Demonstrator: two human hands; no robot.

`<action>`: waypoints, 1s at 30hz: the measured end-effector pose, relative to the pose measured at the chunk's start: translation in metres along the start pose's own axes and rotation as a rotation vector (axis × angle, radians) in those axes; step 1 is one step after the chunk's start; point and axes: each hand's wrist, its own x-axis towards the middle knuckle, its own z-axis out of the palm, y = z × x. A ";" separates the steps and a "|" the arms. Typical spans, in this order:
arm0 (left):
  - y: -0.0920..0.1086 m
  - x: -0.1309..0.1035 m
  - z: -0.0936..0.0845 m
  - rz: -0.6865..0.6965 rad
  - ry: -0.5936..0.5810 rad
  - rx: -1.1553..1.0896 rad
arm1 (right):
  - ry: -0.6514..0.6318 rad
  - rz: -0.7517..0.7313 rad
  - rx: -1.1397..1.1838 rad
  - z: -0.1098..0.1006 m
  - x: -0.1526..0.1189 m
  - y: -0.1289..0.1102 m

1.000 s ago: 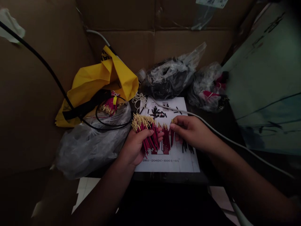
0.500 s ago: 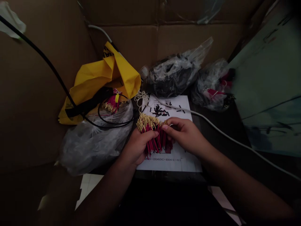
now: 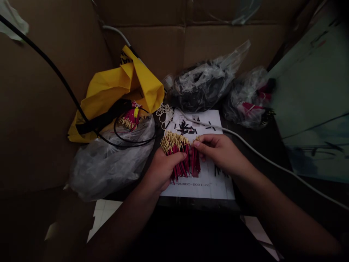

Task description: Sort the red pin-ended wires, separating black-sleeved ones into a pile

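Note:
My left hand (image 3: 166, 165) is closed around a thick bundle of red wires with gold pin ends (image 3: 174, 142), its thumb lying across the front. The pin ends point up and away from me. Just right of it, my right hand (image 3: 215, 147) pinches a smaller cluster of the same red wires (image 3: 195, 162) near their gold ends. A narrow gap shows between the two groups at the top. Beneath both hands lies a printed white sheet (image 3: 201, 191). Short black tube pieces (image 3: 185, 127) are scattered on the sheet beyond the bundle.
A yellow bag (image 3: 109, 85) and a crumpled clear plastic bag (image 3: 106, 167) lie at left. Plastic bags of black parts (image 3: 201, 85) and red wires (image 3: 245, 102) stand at the back. A grey cable (image 3: 259, 154) crosses the right side. Cardboard walls (image 3: 152, 43) enclose the table.
My right hand has drawn slightly right with its small cluster of red wires, opening a gap from the main bundle. My left hand keeps its hold. The view has shifted a little.

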 end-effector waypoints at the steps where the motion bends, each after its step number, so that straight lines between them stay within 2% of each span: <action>1: 0.000 0.000 0.000 -0.020 0.006 -0.012 | -0.027 0.018 -0.021 -0.003 0.000 -0.001; 4: 0.000 -0.001 -0.001 -0.071 0.021 -0.046 | -0.068 0.045 -0.100 -0.013 -0.001 -0.001; 8: 0.000 -0.001 -0.003 -0.083 0.026 -0.075 | -0.047 0.101 -0.178 -0.020 -0.003 0.001; 15: 0.002 -0.002 -0.005 -0.107 0.024 -0.110 | 0.032 0.118 -0.191 -0.019 -0.003 0.001; 20: 0.003 -0.002 -0.004 -0.106 0.034 -0.094 | 0.017 0.121 -0.105 -0.018 -0.003 0.002; 30: 0.002 -0.001 -0.006 -0.105 0.025 -0.090 | 0.020 0.145 -0.125 -0.010 0.002 0.008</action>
